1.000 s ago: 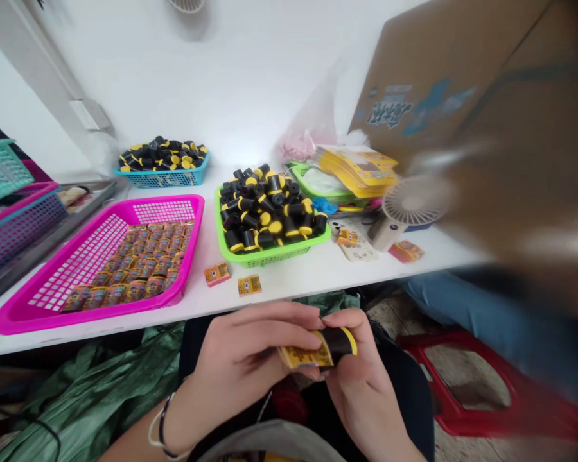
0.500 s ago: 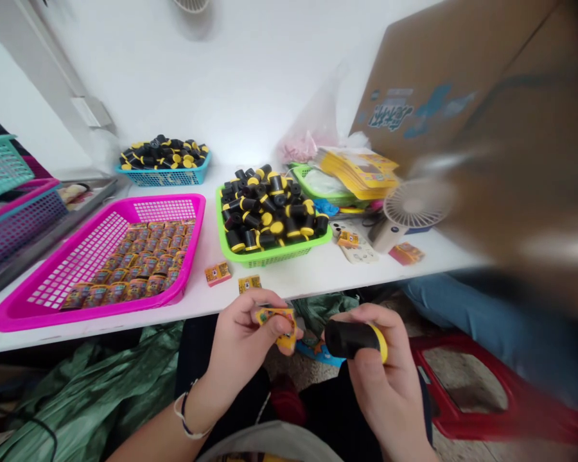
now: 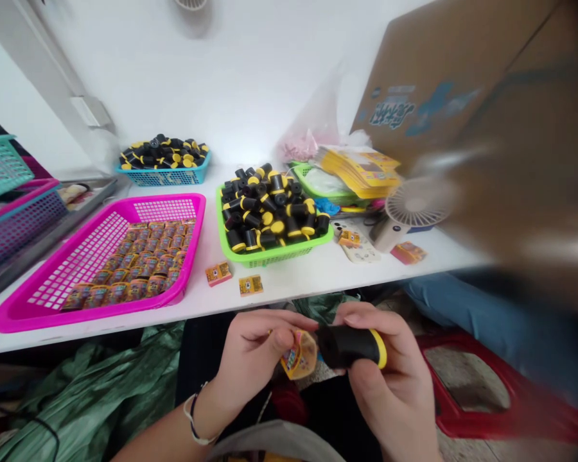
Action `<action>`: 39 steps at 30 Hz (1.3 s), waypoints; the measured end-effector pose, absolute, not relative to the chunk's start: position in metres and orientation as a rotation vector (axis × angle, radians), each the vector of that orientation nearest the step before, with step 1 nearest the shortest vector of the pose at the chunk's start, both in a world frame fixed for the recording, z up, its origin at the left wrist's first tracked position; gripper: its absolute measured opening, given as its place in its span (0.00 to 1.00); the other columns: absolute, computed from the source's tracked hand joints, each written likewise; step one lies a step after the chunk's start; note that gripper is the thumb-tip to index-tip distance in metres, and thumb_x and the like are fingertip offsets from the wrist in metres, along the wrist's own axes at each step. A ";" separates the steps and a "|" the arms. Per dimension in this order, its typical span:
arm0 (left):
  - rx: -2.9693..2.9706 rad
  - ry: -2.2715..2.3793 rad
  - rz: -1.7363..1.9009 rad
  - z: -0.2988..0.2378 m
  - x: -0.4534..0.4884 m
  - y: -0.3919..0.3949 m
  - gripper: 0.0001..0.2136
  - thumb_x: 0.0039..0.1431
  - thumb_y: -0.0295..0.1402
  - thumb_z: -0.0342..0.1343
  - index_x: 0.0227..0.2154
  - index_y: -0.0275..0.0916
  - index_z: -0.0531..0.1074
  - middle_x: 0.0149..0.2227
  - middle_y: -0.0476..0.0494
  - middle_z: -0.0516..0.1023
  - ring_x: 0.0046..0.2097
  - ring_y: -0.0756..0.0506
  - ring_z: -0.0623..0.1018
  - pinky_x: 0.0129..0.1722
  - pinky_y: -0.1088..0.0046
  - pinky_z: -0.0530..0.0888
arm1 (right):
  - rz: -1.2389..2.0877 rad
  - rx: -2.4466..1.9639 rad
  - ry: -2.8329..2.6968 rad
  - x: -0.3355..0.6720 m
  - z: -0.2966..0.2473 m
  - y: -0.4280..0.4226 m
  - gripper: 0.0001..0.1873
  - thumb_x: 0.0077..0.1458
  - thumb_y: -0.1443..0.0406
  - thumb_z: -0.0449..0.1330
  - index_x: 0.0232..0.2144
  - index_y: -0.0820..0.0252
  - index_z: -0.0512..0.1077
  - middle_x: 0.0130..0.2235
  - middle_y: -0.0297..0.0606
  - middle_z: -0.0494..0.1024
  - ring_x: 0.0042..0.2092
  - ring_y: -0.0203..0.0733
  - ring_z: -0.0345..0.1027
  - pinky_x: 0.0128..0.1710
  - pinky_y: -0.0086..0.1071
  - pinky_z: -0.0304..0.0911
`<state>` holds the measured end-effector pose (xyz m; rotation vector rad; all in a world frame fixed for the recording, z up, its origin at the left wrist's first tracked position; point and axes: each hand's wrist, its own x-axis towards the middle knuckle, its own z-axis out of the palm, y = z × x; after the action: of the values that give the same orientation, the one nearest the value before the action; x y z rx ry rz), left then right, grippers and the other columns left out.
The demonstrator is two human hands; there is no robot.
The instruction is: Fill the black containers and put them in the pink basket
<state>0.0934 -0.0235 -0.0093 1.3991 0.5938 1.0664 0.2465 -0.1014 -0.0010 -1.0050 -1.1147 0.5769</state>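
My left hand grips a printed yellow wrap sleeve, its open, roughly six-sided end turned to the right. In my right hand lies a black canister with a yellow cap, held on its side with the cap to the right. The canister's black end is right beside the sleeve's opening; whether they touch I cannot tell. Both hands are above my lap, in front of the table edge. Nearest on the table are two small stacks of flat printed sleeves, one left of the other.
A green basket heaped with black canisters stands mid-table. Left of it is a pink basket with rows of wrapped canisters; a blue basket sits behind. A small fan and a large cardboard box are at right.
The sleeve has gone from flat to opened out, its opening now facing the canister. My left hand has moved right and slightly down, bringing sleeve and canister close together.
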 end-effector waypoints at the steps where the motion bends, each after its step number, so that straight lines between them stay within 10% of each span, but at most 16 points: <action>1: 1.407 0.605 1.050 -0.010 0.093 -0.024 0.24 0.60 0.55 0.60 0.30 0.37 0.87 0.33 0.33 0.87 0.29 0.42 0.84 0.26 0.71 0.79 | 0.580 -0.993 -1.124 0.246 0.000 -0.103 0.13 0.60 0.51 0.66 0.44 0.47 0.77 0.41 0.38 0.77 0.41 0.44 0.75 0.33 0.31 0.71; 14: 1.349 0.621 1.066 -0.018 0.089 -0.029 0.23 0.69 0.51 0.50 0.39 0.43 0.87 0.37 0.41 0.88 0.37 0.39 0.86 0.38 0.65 0.83 | 0.565 -1.050 -1.230 0.242 0.014 -0.097 0.11 0.55 0.58 0.72 0.43 0.44 0.80 0.38 0.35 0.80 0.38 0.39 0.78 0.34 0.27 0.75; 21: 1.619 0.528 1.194 0.006 0.084 -0.029 0.09 0.64 0.40 0.63 0.43 0.47 0.86 0.33 0.45 0.88 0.31 0.44 0.86 0.31 0.75 0.82 | 0.569 -1.065 -1.190 0.244 0.009 -0.094 0.10 0.56 0.56 0.71 0.41 0.45 0.82 0.41 0.37 0.80 0.39 0.40 0.79 0.36 0.27 0.75; 26: 1.889 0.524 1.421 0.018 0.085 -0.030 0.20 0.42 0.38 0.78 0.41 0.43 0.85 0.32 0.46 0.88 0.28 0.47 0.86 0.32 0.82 0.82 | 0.595 -1.086 -1.209 0.247 0.006 -0.096 0.11 0.56 0.54 0.70 0.43 0.43 0.82 0.41 0.34 0.80 0.40 0.37 0.79 0.37 0.22 0.73; 32: 2.151 0.504 1.413 0.025 0.075 -0.033 0.16 0.51 0.33 0.74 0.43 0.39 0.81 0.42 0.43 0.87 0.38 0.48 0.87 0.42 0.82 0.82 | 0.640 -1.046 -1.233 0.247 0.002 -0.095 0.15 0.54 0.52 0.72 0.44 0.41 0.81 0.41 0.32 0.78 0.38 0.33 0.77 0.36 0.18 0.72; 39: 2.211 0.524 1.279 0.024 0.074 -0.035 0.16 0.53 0.33 0.73 0.44 0.41 0.79 0.42 0.44 0.86 0.40 0.47 0.86 0.45 0.78 0.83 | 0.486 -1.054 -1.548 0.249 0.010 -0.102 0.21 0.70 0.57 0.56 0.63 0.40 0.70 0.49 0.37 0.75 0.50 0.34 0.75 0.50 0.21 0.71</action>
<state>0.0739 -0.0348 0.0242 2.2109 0.5244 1.2786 0.2489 -0.1015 0.0095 -1.0541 -1.5479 0.4855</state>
